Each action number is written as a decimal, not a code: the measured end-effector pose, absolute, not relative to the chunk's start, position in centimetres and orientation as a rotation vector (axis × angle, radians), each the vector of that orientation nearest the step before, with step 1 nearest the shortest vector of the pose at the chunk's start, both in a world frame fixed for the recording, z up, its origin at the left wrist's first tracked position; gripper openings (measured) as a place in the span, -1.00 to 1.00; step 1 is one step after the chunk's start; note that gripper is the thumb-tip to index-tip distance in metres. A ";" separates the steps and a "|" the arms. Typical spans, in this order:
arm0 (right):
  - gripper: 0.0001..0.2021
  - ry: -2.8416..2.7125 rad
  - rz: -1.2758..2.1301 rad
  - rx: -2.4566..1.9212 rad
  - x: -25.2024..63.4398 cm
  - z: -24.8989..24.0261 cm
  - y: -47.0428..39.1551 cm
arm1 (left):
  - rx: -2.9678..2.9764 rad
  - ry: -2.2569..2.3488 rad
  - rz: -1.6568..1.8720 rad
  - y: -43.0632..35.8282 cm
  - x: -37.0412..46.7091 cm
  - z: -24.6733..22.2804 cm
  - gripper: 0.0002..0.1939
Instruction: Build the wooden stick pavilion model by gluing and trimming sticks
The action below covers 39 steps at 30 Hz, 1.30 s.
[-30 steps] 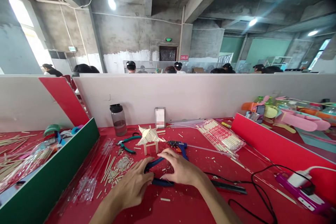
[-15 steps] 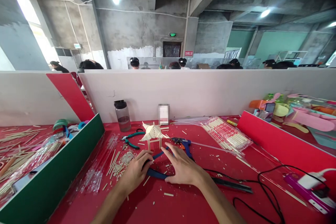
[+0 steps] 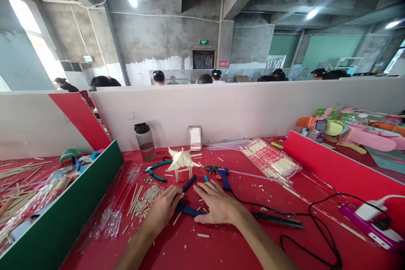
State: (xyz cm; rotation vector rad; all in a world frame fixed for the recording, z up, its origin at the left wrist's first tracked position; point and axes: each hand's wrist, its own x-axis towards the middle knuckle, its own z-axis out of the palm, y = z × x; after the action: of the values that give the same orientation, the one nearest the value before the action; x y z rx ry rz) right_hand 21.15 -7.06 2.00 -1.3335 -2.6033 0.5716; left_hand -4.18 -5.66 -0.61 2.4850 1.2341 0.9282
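Note:
My left hand (image 3: 161, 211) rests on the red table (image 3: 221, 244), its fingers curled at the head end of blue-handled pliers (image 3: 187, 197). My right hand (image 3: 218, 204) lies beside it, fingers spread over the lower blue handle; the other handle sticks out toward the far side. Just beyond stands a small pavilion model of wooden sticks (image 3: 182, 162). A blue glue gun (image 3: 220, 173) lies to its right, and green-handled pliers (image 3: 156, 168) to its left.
A water bottle (image 3: 144, 141) stands at the white partition (image 3: 221, 109). A bag of sticks (image 3: 268, 160) lies at the right, with a black cable (image 3: 316, 228) and a purple power strip (image 3: 370, 225). Cut stick bits (image 3: 144, 200) and a green divider (image 3: 63, 215) are at the left. People sit beyond the partition.
The view has shifted slightly. My hands stay at the blue pliers; my right hand has flattened and its fingers have spread, and the pliers' upper handle now points away from me.

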 end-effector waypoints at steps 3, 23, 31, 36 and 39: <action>-0.05 -2.618 0.497 -1.243 21.0 2.2 -7.3 | 2.494 1.247 0.923 -5.7 -4.1 -0.6 -0.84; -0.70 -2.720 0.413 -0.970 19.9 3.3 -8.2 | 2.459 1.262 0.984 -5.8 -3.9 -0.3 -0.86; -0.82 -2.196 0.503 -1.012 19.2 4.0 -8.3 | 2.556 1.133 1.066 -7.4 -3.1 1.2 -0.81; -0.85 -2.069 0.599 -0.980 18.5 3.2 -8.3 | 2.593 1.113 1.058 -8.0 -2.4 1.4 -0.83; -0.85 -1.997 0.660 -0.926 18.4 3.0 -8.2 | 2.620 1.124 1.064 -8.2 -2.2 1.6 -0.84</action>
State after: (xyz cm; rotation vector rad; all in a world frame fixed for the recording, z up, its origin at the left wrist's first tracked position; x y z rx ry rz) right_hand 18.36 -8.23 3.00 -0.9257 -1.9969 0.6601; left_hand -2.19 -8.21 1.57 2.6199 1.1236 1.0638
